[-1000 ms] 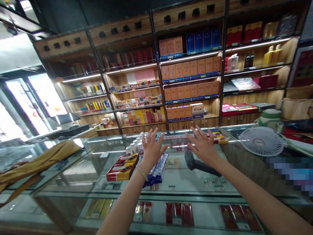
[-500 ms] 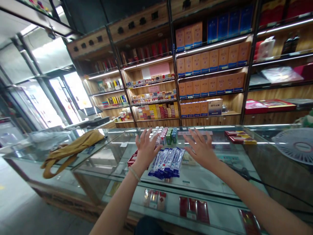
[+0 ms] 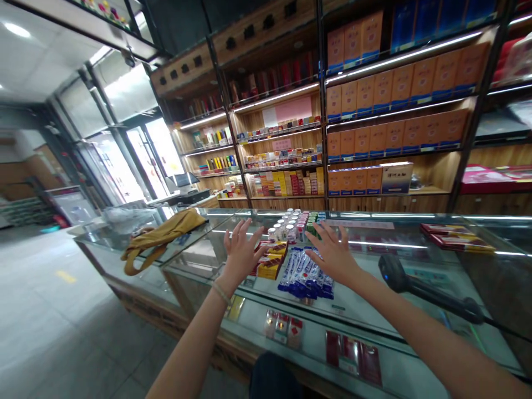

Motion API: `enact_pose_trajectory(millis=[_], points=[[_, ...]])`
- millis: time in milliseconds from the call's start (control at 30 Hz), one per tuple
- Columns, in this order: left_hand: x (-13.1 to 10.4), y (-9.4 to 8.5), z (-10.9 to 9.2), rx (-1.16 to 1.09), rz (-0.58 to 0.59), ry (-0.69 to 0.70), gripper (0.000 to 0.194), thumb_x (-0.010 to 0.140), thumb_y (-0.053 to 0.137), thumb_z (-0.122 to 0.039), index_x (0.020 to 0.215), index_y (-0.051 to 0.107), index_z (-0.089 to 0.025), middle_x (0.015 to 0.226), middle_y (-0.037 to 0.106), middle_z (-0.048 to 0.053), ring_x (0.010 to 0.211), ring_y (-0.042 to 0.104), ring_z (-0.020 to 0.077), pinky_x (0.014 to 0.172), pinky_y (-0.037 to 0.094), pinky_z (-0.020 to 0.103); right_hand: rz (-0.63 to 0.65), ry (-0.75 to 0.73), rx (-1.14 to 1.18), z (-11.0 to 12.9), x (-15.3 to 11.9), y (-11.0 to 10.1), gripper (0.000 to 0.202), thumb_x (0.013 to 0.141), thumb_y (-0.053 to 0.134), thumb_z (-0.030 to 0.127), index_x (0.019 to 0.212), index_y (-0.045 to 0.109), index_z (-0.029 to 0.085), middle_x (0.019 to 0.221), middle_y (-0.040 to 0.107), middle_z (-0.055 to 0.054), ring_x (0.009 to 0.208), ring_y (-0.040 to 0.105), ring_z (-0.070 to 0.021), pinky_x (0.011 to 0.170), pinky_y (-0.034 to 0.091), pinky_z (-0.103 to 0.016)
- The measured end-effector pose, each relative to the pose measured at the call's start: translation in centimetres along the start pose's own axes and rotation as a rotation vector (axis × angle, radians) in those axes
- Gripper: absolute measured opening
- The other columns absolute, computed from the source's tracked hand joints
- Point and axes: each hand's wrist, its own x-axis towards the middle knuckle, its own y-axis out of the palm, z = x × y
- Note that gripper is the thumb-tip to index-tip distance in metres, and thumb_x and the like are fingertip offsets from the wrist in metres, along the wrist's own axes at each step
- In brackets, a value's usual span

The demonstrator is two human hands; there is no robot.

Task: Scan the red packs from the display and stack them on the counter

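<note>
My left hand (image 3: 241, 250) is held over the glass counter with its fingers spread and nothing in it. It is nearest to a stack of red and yellow packets (image 3: 272, 260), which it partly covers. Fingers apart and holding nothing, my right hand (image 3: 334, 252) hovers at the right side of a pile of blue and white sachets (image 3: 301, 274). Behind the hands stand rows of small white-capped bottles (image 3: 286, 227) and green boxes (image 3: 311, 223). Whether either hand touches anything is hard to tell.
A black handheld scanner (image 3: 393, 274) with a cable lies right of my right hand. More red and yellow packets (image 3: 455, 238) are at the far right. A mustard bag (image 3: 166, 233) rests on the left counter. Stocked shelves (image 3: 282, 166) stand behind.
The view has turned left, so the counter goods sit further right in it. The red and yellow packets beside my left hand and the scanner now show more. Both hands remain spread.
</note>
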Motion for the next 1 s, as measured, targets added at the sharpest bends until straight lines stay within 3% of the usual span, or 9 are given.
enact_pose_trajectory(millis=[200, 433, 767, 1000], points=[[-2.1, 1.9, 3.3, -0.049, -0.006, -0.075, 0.044, 0.097, 0.055, -0.050, 0.136, 0.066, -0.032, 0.159, 0.044, 0.013, 0.149, 0.035, 0.0342, 0.123, 0.019, 0.059, 0.092, -0.016, 0.049, 2.4, 1.3, 1.0, 0.054, 0.105, 0.035, 0.056, 0.144, 0.059, 0.027, 0.162, 0.044, -0.011, 0.152, 0.031, -0.0307, 0.123, 0.004, -0.062], [-3.6, 3.3, 4.5, -0.093, 0.030, -0.097, 0.043, 0.098, 0.052, -0.049, 0.136, 0.065, -0.032, 0.159, 0.044, 0.013, 0.149, 0.036, 0.0330, 0.123, 0.021, 0.059, 0.186, -0.045, 0.079, 4.3, 1.9, 1.6, 0.055, 0.104, 0.037, 0.057, 0.138, 0.063, 0.023, 0.164, 0.040, -0.013, 0.153, 0.028, -0.0315, 0.123, 0.004, -0.064], [-4.8, 4.4, 6.0, -0.121, 0.194, -0.051, 0.054, 0.097, 0.052, -0.055, 0.146, 0.057, -0.032, 0.163, 0.037, 0.014, 0.151, 0.031, 0.0322, 0.123, 0.018, 0.060, 0.333, -0.098, 0.124, 6.2, 2.4, 3.8, 0.066, 0.098, 0.042, 0.068, 0.137, 0.064, 0.020, 0.164, 0.037, -0.017, 0.154, 0.027, -0.0367, 0.122, 0.008, -0.069], [-5.2, 5.4, 7.3, -0.155, 0.345, -0.011, 0.061, 0.094, 0.056, -0.060, 0.148, 0.054, -0.033, 0.165, 0.035, 0.013, 0.153, 0.026, 0.0335, 0.123, 0.018, 0.061, 0.418, -0.083, 0.160, 7.2, 2.5, 4.2, 0.068, 0.095, 0.049, 0.068, 0.138, 0.063, 0.018, 0.166, 0.034, -0.018, 0.155, 0.022, -0.0382, 0.122, 0.009, -0.070]])
